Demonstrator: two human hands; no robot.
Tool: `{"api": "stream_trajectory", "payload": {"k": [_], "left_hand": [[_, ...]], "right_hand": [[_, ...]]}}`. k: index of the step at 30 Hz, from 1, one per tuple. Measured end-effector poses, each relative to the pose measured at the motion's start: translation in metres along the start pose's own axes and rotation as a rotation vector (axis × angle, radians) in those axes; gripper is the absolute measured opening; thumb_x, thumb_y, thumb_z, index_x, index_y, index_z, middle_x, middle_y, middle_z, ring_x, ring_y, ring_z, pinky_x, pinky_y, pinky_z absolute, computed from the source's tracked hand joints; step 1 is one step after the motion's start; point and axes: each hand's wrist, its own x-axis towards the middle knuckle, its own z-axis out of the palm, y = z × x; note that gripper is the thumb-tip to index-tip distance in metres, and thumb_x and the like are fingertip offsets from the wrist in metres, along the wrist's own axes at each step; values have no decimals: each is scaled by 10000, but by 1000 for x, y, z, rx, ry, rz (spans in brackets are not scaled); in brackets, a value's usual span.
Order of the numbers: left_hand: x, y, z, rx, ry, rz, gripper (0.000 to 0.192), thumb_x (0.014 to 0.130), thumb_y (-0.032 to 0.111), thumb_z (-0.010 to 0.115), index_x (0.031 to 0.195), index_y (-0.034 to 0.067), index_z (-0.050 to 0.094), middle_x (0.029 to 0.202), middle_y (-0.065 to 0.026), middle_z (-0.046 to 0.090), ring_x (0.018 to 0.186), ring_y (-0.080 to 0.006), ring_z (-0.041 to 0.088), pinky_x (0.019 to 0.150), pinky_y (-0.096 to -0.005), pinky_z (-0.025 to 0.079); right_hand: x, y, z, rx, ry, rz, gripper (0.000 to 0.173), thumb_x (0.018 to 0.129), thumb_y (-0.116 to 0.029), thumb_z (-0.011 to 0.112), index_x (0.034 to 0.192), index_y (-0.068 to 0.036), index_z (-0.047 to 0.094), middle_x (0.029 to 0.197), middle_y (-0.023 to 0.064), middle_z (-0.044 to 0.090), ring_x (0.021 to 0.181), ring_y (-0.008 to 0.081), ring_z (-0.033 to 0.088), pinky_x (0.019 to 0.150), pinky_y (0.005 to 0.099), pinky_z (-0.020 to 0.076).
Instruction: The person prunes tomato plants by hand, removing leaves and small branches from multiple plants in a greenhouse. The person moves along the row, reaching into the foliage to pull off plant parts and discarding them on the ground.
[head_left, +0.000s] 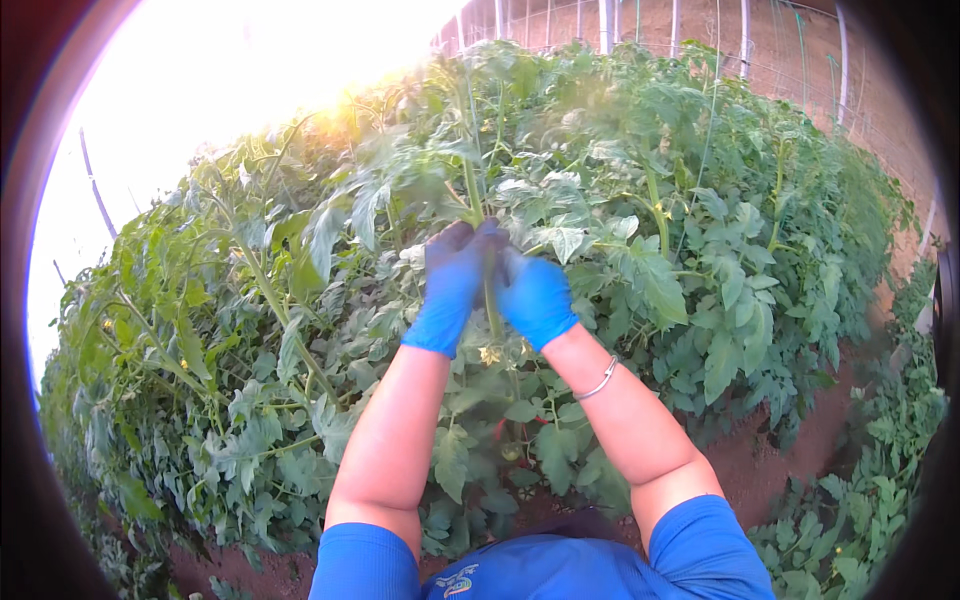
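Observation:
A thick green tomato stem (472, 184) rises in front of me, showing above and below my gloved hands. My left hand (452, 281), in a blue glove with darkened fingers, grips this stem from the left. From the other side my right hand (534, 294), gloved alike, closes its fingers on the stem just under the left fingertips. Motion blur and overlap hide the exact finger positions. Below the hands hangs a pale yellow blossom cluster (490, 354). Lower on the plant is a small green tomato (511, 451), near thin red strands (501, 429).
Dense tomato foliage (720, 300) surrounds both arms. Another bare stem (274, 300) leans at the left, and a flowering stem (658, 217) stands at the right. A thin support string (709, 135) runs upward. Whitish posts (604, 26) line an earthen wall (795, 52). Brown soil (750, 469) shows below right.

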Motion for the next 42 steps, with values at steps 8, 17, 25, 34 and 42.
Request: {"api": "stream_trajectory", "payload": {"k": [8,17,25,34,42], "left_hand": [[-3,-5,-27,-304,-20,-55,223,847,135,583,1019,-6,598,866,-123,653,791,-185,639,706,-270,521],[7,-18,-36,-486,-126,173,190,837,108,585,993,0,601,861,-42,630,705,-86,571,610,-231,459],[31,-30,-45,-560,-43,36,195,855,127,562,977,-22,589,848,-119,644,732,-181,628,663,-277,521],[49,-36,-19,-574,-136,41,249,874,158,539,1077,17,570,882,-94,645,747,-140,614,585,-223,470],[-19,-30,-13,-784,-120,238,255,899,146,483,1100,-7,521,949,-116,610,898,-191,587,812,-332,485]], "right_hand": [[-26,-12,-5,58,-7,-514,70,776,-129,567,823,-76,564,490,88,502,418,263,512,403,347,404],[88,-81,-36,117,-153,-94,208,759,-177,582,892,-18,601,751,193,608,652,337,593,610,392,477],[-29,-38,-23,316,43,-466,355,841,-224,494,1129,-16,492,1161,147,507,998,243,515,861,365,420],[-220,70,-114,-560,-660,460,251,842,-208,557,995,-10,562,766,64,626,633,176,587,531,321,448],[-78,21,-74,1342,13,547,424,917,-293,417,1215,8,442,1081,141,583,997,211,558,840,305,449]]}}
